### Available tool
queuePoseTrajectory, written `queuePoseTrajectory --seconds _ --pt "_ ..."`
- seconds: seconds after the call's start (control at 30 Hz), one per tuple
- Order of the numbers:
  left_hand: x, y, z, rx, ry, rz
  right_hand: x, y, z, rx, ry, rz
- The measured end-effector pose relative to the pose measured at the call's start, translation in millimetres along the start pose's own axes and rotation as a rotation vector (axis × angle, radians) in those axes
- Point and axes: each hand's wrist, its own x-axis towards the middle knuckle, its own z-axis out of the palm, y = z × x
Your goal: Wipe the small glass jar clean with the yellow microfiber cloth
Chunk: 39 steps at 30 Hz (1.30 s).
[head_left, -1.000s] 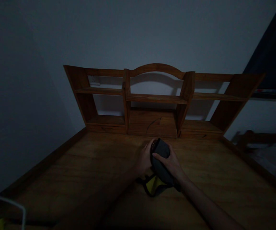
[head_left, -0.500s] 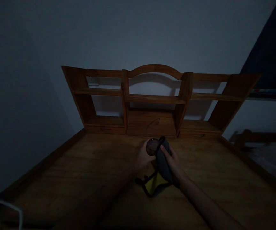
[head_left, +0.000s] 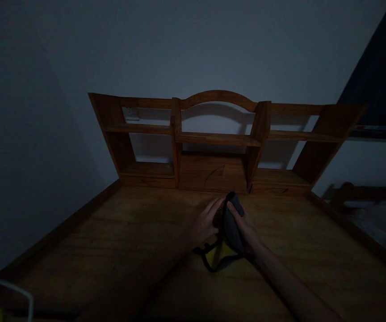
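Observation:
On the wooden desk (head_left: 112, 241), both my hands meet around a small dark round object (head_left: 218, 215) that is mostly hidden. My left hand (head_left: 203, 224) holds its left side, fingers stretched over it. My right hand (head_left: 243, 223) presses a dark grey cloth (head_left: 232, 223) against it from the right, fingers closed on the cloth. The cloth has a yellow inner side and dark trim (head_left: 217, 256) lying on the desk below my hands. The room is dim.
A wooden shelf unit (head_left: 218, 138) with an arched top stands at the back of the desk against the wall. A white cable (head_left: 15, 290) loops at the lower left corner. A dark piece of furniture (head_left: 363, 197) shows at right.
The round object's top showed half a second ago; now the cloth and my left fingers cover it. My left fingers have stretched forward. The hands stay in the same spot.

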Motion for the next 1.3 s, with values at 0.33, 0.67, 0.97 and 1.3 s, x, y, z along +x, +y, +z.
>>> queuePoseTrajectory --seconds 0.33,0.67,0.97,1.3 --pt "-3 1 7.4 -0.053 0.129 -0.144 -8 -5 8 -0.214 -0.042 -0.144" --pt "6 -14 19.2 -0.444 0.307 -0.357 -7 -3 7 -0.206 -0.095 -0.226" --pt "6 -28 19.1 -0.642 0.291 -0.359 -9 0 2 -0.052 -0.087 -0.068" --pt "5 -19 12.2 -0.384 0.263 -0.250 -6 -1 0 0.024 -0.024 -0.017"
